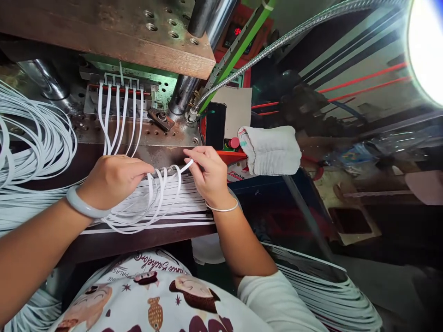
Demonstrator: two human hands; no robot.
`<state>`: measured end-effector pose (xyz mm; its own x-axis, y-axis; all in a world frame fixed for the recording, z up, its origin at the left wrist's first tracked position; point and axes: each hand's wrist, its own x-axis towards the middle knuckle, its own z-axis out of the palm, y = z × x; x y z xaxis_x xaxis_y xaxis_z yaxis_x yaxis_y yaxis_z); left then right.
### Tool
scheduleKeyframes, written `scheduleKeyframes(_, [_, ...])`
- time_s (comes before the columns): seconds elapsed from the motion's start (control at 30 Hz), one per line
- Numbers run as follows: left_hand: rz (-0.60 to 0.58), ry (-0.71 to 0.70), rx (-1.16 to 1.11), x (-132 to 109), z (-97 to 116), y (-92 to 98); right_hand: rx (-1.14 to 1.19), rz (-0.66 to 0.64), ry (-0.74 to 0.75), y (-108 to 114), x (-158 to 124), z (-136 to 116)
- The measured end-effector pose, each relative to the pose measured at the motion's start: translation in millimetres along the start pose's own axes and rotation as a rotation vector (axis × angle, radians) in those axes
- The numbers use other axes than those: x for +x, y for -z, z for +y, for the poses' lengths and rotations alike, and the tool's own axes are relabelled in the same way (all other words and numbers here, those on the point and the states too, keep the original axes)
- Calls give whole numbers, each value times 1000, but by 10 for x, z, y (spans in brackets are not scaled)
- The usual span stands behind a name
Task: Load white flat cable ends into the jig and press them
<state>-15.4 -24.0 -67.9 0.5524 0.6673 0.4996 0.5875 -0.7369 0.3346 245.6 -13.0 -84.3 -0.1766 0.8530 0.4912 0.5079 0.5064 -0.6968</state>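
Between thumb and fingers, my right hand pinches a white cable near its end. My left hand is closed at the left of some looped white cables, its fingertips pressed on a cable there. These loops hang over a flat layer of parallel white cables along the table edge. Beyond my hands, several white cables run up into a metal mould in the press, their ends joined by a thin white branching strip.
Overhead is the thick press plate, with steel posts below. Coiled white cables lie at left; more hang at lower right. Right of the press are a phone, a red button and a folded white cloth.
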Motion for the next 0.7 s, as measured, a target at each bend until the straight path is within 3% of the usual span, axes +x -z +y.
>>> scheduleKeyframes(0.17, [5, 17, -26, -29, 31, 46, 252, -144, -165, -34, 0, 68])
scheduleKeyframes(0.37, [-30, -63, -19, -37, 30, 61, 142, -201, -84, -2, 66, 78])
scheduleKeyframes(0.7, [-114, -75, -39, -46, 2, 80, 74, -210, 76, 15, 76, 22])
